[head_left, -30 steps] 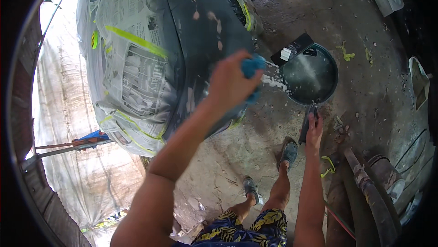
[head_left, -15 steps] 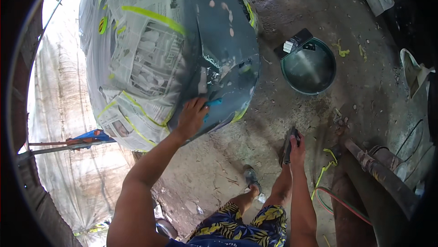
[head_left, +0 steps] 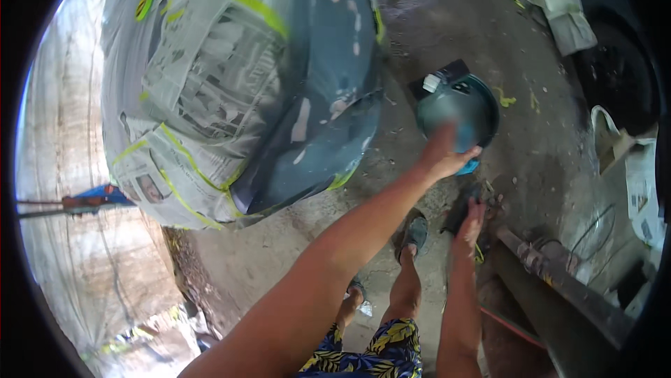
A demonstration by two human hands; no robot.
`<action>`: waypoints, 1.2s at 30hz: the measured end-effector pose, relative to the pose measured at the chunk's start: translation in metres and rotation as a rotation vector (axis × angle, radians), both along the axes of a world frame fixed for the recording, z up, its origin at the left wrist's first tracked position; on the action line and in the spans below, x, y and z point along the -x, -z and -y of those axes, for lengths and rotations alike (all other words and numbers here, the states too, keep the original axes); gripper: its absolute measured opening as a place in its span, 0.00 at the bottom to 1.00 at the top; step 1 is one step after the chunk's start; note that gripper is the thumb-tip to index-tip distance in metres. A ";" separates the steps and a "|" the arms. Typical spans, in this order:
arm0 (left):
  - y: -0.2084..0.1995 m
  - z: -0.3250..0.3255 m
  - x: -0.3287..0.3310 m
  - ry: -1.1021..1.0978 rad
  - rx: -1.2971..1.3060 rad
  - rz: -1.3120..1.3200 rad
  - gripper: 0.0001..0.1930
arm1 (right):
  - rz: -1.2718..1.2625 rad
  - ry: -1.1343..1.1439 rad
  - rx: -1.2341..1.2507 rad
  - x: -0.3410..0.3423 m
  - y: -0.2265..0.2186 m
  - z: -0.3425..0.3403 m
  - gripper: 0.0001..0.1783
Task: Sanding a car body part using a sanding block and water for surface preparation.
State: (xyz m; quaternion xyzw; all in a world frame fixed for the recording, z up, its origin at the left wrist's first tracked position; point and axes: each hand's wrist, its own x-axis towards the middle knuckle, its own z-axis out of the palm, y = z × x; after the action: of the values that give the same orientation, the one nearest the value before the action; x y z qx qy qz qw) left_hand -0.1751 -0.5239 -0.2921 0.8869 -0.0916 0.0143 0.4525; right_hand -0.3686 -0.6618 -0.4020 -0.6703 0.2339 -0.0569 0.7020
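Blue sponge-like pad (head_left: 470,166) peeks out under the left hand (head_left: 444,154), which curls around it at the near rim of a round teal bucket (head_left: 458,109) standing on the dirt floor (head_left: 447,22). The fingers are blurred, so the grip cannot be told exactly. Lower and just to the right, the right hand (head_left: 472,217) rests closed on a dark object (head_left: 458,212) near the person's sandalled foot (head_left: 415,231). Left of the bucket sits a dark blue-grey car body panel (head_left: 328,98), masked with newspaper (head_left: 203,91) and yellow-green tape (head_left: 237,1). A rusty metal pipe (head_left: 552,273) lies at right.
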 end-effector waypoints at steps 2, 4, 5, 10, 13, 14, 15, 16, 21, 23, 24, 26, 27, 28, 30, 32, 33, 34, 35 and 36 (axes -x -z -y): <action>-0.019 -0.018 -0.022 0.140 -0.219 0.167 0.40 | -0.104 0.149 -0.278 -0.040 0.010 0.014 0.28; -0.046 -0.072 -0.042 0.279 -0.223 0.251 0.40 | -0.143 0.115 -0.233 -0.083 0.022 0.022 0.29; -0.059 -0.103 -0.045 0.255 -0.410 0.209 0.40 | -0.182 0.181 -0.200 -0.105 0.029 0.024 0.30; -0.106 -0.243 -0.006 0.347 -1.215 0.207 0.42 | -0.257 -0.295 0.413 -0.202 0.076 0.018 0.34; -0.104 -0.285 0.036 0.405 -1.349 0.189 0.43 | -0.325 -0.586 0.694 -0.239 0.112 0.007 0.34; -0.102 -0.296 0.049 0.413 -1.417 0.214 0.43 | -0.365 -0.667 0.915 -0.247 0.124 0.003 0.33; -0.099 -0.307 0.061 0.430 -1.487 0.196 0.43 | -0.373 -0.738 0.871 -0.255 0.135 -0.001 0.33; -0.096 -0.317 0.073 0.435 -1.483 0.208 0.43 | -0.536 -0.781 0.976 -0.260 0.144 -0.005 0.32; -0.097 -0.366 0.127 0.489 -1.483 0.073 0.38 | -0.787 -0.897 1.079 -0.280 0.149 -0.005 0.29; -0.105 -0.384 0.145 0.516 -1.446 0.156 0.36 | -0.569 -0.614 0.050 -0.280 0.129 0.005 0.26; -0.107 -0.392 0.150 0.546 -1.373 0.230 0.34 | -0.529 -0.672 0.002 -0.276 0.115 0.011 0.26; -0.106 -0.405 0.157 0.566 -1.387 0.248 0.32 | -0.409 -0.446 -0.263 -0.260 0.079 0.023 0.23; -0.103 -0.412 0.158 0.576 -1.391 0.351 0.30 | -0.458 -0.495 -0.288 -0.246 0.061 0.026 0.23; -0.098 -0.415 0.161 0.582 -1.356 0.341 0.30 | -0.456 -0.372 -0.426 -0.229 0.042 0.027 0.22; -0.087 -0.423 0.164 0.545 -1.329 0.363 0.26 | -0.429 -0.233 -0.545 -0.185 0.009 0.024 0.21; -0.081 -0.427 0.166 0.513 -1.313 0.455 0.26 | -0.227 -0.252 -0.560 -0.135 -0.016 0.012 0.23; -0.080 -0.427 0.165 0.531 -1.330 0.426 0.26 | -0.221 -0.211 -0.539 -0.108 -0.024 0.002 0.23; -0.082 -0.426 0.167 0.510 -1.317 0.533 0.26 | -0.257 -0.150 -0.556 -0.082 -0.030 -0.010 0.23; -0.084 -0.422 0.165 0.490 -1.258 0.503 0.26 | -0.247 -0.046 -0.533 -0.056 -0.032 -0.026 0.24; -0.088 -0.417 0.162 0.476 -1.202 0.476 0.26 | -0.263 -0.048 -0.599 -0.031 -0.030 -0.045 0.24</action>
State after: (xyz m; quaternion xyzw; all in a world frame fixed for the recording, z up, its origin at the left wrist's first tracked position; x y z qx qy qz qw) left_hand -0.3367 -0.1068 -0.2037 0.9124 -0.3727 0.0556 -0.1598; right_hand -0.3380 -0.6170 -0.3722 -0.4411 0.3131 0.1182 0.8327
